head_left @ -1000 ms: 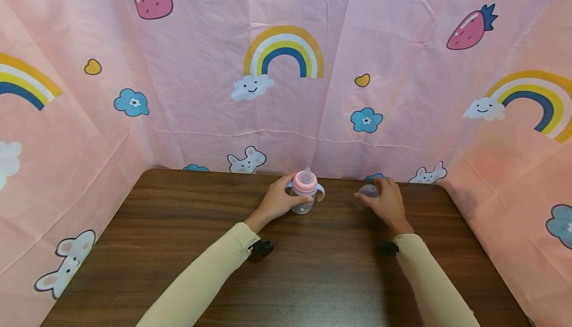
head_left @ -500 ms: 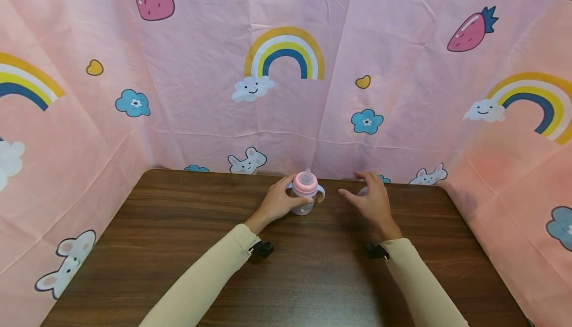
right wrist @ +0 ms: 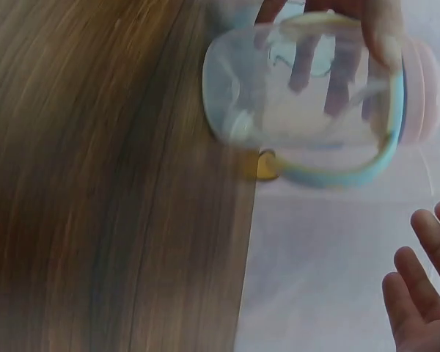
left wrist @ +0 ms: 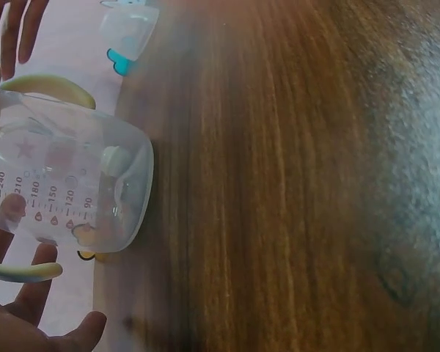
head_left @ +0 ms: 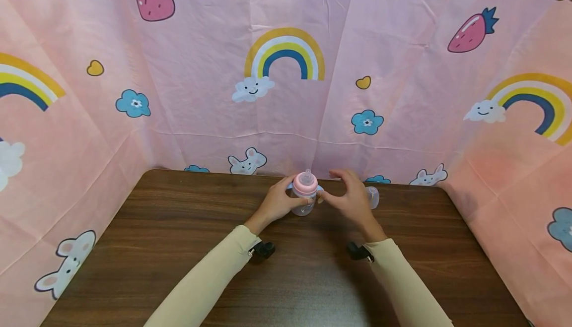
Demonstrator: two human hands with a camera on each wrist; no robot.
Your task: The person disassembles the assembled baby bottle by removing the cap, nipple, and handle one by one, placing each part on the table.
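A clear baby bottle (head_left: 302,210) with a pink collar, a teat on top and two side handles stands upright near the table's back edge. My left hand (head_left: 276,200) grips it from the left, thumb across the front; in the right wrist view its fingers show behind the clear body. My right hand (head_left: 351,202) is at the bottle's right side, fingers spread, thumb overlapping the right handle in the head view. Right of that hand sits a clear dome cap (head_left: 373,197). Printed measuring marks show on the bottle (left wrist: 66,172) in the left wrist view.
The dark wooden table (head_left: 187,228) ends at a pink printed curtain (head_left: 295,118) just behind the bottle. Curtain also hangs along both sides. Black wrist cameras (head_left: 263,250) sit at the cuffs of the cream sleeves (head_left: 205,272).
My right hand has let go of the clear cap, leaving it on the table, and moved left to the bottle's right side. The left hand and bottle have stayed put.
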